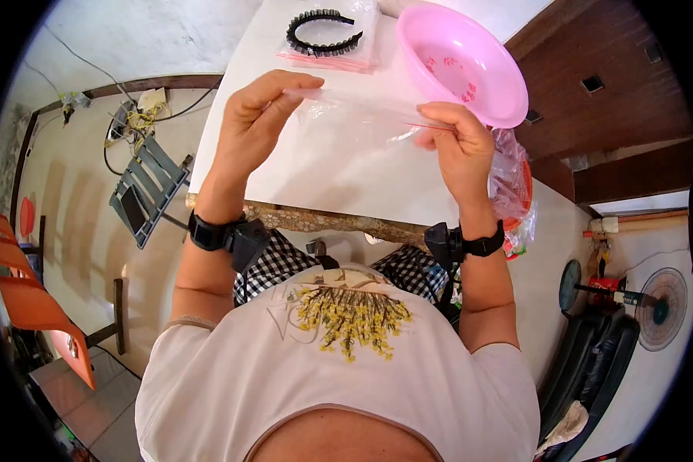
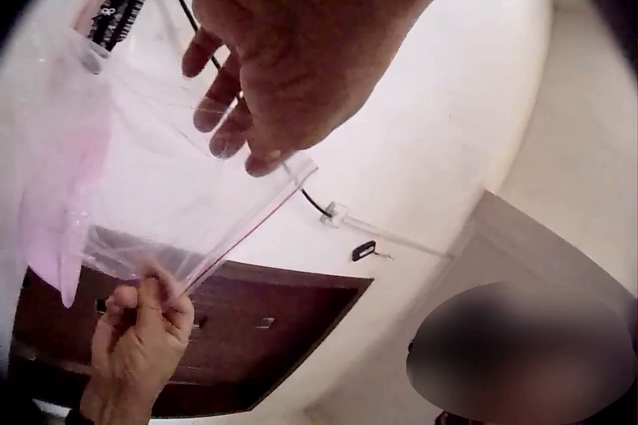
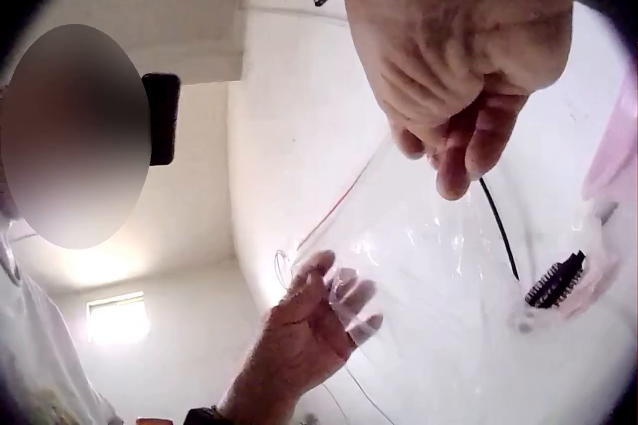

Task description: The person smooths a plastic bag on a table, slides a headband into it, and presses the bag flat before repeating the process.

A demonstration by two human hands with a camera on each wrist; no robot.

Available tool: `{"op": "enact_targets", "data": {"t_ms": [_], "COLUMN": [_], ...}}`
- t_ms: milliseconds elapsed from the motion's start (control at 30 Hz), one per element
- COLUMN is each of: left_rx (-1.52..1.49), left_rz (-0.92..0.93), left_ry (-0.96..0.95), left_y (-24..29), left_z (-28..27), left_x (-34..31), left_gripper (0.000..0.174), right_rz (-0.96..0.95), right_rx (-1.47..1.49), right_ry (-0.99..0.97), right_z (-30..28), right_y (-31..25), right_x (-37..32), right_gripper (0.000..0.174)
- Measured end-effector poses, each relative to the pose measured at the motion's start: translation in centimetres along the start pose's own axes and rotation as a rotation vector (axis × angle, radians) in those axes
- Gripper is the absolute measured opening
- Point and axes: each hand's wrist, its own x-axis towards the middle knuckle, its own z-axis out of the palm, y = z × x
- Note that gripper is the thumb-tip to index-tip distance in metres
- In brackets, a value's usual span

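Observation:
A clear plastic zip bag (image 1: 354, 110) with a red line along its opening is stretched above the white table. My left hand (image 1: 255, 115) pinches one end of it between thumb and fingers. The other end is gripped by my right hand (image 1: 467, 142), right at the red line. In the left wrist view the zip strip (image 2: 254, 221) runs between both hands, and the bag hangs without anything visible inside. Beyond the hands, a black ruffled headband (image 1: 323, 48) lies on a stack of clear bags (image 1: 368, 48).
A pink basin (image 1: 508, 92) stands at the table's back right. Crumpled clear plastic (image 1: 508, 185) hangs by the right edge. The white table (image 1: 338, 181) spans the area under the hands. To the left on the floor is a grey folding stool (image 1: 150, 185) with a phone on it.

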Motion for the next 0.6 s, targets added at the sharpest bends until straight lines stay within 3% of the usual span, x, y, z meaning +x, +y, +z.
{"op": "enact_targets", "data": {"t_ms": [67, 200, 267, 400, 500, 567, 600], "left_rx": [0.175, 0.484, 0.612, 0.602, 0.569, 0.590, 0.681], "left_rz": [0.228, 0.227, 0.081, 0.031, -0.023, -0.060, 0.021], "left_ry": [-0.092, -0.365, -0.507, -0.648, -0.624, -0.585, -0.605], "left_y": [0.9, 0.9, -1.5, -4.6, -4.3, -4.3, -4.7], "left_z": [-1.0, -0.1, 2.1, 5.3, 5.5, 5.1, 5.3], "left_x": [-0.2, -3.9, -6.9, -9.7, -8.9, -7.3, -6.7], "left_gripper": [0.020, 0.025, 0.029, 0.032, 0.030, 0.029, 0.028], "right_rz": [-0.285, -0.156, 0.005, 0.204, -0.087, -0.052, -0.032], "right_rx": [-0.150, -0.174, -0.227, -0.359, -0.929, -0.881, -0.856], "right_ry": [0.039, -0.100, -0.201, -0.335, -0.250, -0.271, -0.282], "right_z": [0.2, 0.1, 0.0, -0.5, -0.4, 0.5, 1.3], "right_y": [-0.2, 3.6, 7.4, 11.6, 10.0, 7.5, 6.8], "right_x": [0.5, -1.8, -3.7, -5.7, -5.8, -5.3, -5.4], "right_gripper": [0.018, 0.023, 0.027, 0.035, 0.039, 0.040, 0.042]}}
